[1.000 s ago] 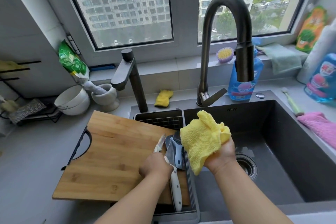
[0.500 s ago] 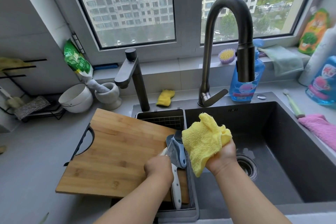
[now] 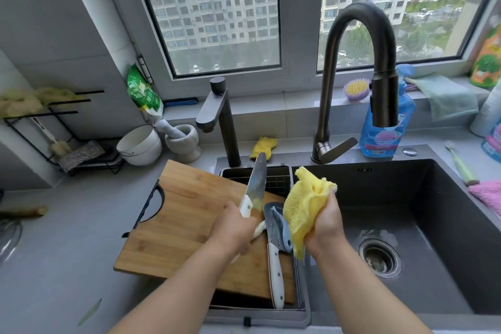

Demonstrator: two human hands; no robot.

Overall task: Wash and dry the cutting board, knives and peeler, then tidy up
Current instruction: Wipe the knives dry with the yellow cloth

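Yellow cloth (image 3: 306, 209) is bunched in the right hand (image 3: 326, 225); the left hand (image 3: 234, 229) grips a knife (image 3: 254, 184) by its handle, blade up over the board (image 3: 195, 219). Best wipe from spine to edge, fingers behind the cloth.

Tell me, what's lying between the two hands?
In the head view, a second white-handled knife and a blue peeler lie on the cutting board, between left hand and right hand.
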